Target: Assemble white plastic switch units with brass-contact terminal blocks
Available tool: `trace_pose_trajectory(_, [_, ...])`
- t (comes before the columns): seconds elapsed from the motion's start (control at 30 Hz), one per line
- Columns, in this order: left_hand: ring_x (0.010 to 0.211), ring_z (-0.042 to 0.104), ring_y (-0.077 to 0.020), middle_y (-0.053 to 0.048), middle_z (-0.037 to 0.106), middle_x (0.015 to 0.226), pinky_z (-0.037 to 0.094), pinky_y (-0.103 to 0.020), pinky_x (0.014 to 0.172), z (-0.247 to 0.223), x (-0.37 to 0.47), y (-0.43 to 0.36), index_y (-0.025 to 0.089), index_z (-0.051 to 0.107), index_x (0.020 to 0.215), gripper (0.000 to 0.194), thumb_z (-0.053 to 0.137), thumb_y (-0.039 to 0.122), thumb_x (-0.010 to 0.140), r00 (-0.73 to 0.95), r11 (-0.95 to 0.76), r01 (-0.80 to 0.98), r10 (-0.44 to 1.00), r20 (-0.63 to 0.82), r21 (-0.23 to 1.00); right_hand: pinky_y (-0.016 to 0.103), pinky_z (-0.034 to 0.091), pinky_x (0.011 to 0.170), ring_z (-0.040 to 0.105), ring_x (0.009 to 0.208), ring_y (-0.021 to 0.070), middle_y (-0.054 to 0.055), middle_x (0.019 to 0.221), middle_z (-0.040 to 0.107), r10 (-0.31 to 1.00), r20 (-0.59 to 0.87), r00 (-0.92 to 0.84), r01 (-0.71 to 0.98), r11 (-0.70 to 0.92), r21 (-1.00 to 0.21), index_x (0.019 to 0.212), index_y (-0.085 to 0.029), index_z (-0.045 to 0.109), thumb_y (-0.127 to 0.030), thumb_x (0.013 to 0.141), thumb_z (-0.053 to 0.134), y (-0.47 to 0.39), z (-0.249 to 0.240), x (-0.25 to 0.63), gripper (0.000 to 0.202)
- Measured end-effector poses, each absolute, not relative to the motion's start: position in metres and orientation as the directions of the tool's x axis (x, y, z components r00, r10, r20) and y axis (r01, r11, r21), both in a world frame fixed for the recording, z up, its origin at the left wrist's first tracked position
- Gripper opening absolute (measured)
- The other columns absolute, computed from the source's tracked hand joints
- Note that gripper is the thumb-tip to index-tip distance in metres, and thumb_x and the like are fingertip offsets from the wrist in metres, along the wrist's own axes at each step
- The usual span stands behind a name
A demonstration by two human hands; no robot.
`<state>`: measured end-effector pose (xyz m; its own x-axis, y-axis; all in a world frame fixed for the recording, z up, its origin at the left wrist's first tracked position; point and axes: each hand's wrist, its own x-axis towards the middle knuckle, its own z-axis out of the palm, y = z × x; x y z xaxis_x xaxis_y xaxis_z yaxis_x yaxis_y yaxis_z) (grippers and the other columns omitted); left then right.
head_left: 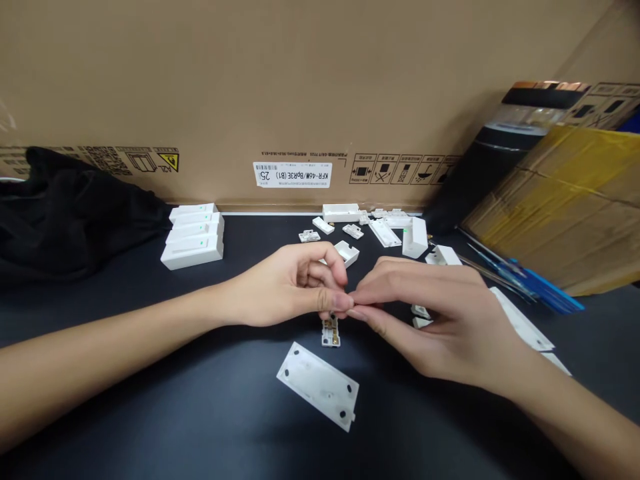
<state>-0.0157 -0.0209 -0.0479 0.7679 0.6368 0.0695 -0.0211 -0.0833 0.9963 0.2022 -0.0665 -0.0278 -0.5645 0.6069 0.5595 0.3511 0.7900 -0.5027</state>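
My left hand (305,283) and my right hand (440,313) meet fingertip to fingertip over the middle of the black table. Both are closed in a pinch, and whatever lies between the fingertips is hidden or too small to name. Just below the left fingers is a small white plastic piece with brass-coloured contacts (331,332), its upper part covered by the hand. Nearer to me, a flat white plate with holes near its corners (320,387) lies tilted on the table. Behind the left fingers an open white housing (347,254) is partly covered.
Assembled white switch boxes (193,240) sit in a row at the left, beside black cloth (75,213). Loose white parts (385,232) lie along the cardboard box (300,80). At the right are a dark bottle (480,160), a yellow-taped package (565,207) and blue-handled tools (540,287).
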Motion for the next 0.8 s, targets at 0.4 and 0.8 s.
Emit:
trace_pose_trajectory(0.4, [0.071, 0.061, -0.012, -0.006, 0.072, 0.103, 0.052, -0.024, 0.07, -0.057, -0.037, -0.017, 0.021, 0.069, 0.112, 0.023, 0.061, 0.017, 0.091, 0.924, -0.765, 0.168, 0.342, 0.172, 0.621, 0.022, 0.048, 0.062, 0.069, 0.07, 0.0118, -0.004, 0.077, 0.074, 0.684, 0.17, -0.71, 0.561, 0.694, -0.45, 0.084, -0.025, 0.075, -0.013, 0.087, 0.065, -0.06, -0.031, 0.217, 0.016])
trace_pose_trajectory(0.8, [0.064, 0.054, -0.0103, -0.003, 0.069, 0.091, 0.047, -0.021, 0.065, -0.068, -0.041, -0.012, 0.023, 0.071, 0.103, 0.023, 0.075, 0.041, 0.089, 0.91, -0.761, 0.203, 0.379, 0.168, 0.616, 0.027, 0.046, 0.057, 0.065, 0.068, 0.0153, 0.001, 0.077, 0.072, 0.71, 0.147, -0.689, 0.6, 0.672, -0.435, 0.083, -0.025, 0.073, -0.018, 0.09, 0.061, -0.054, -0.048, 0.219, 0.015])
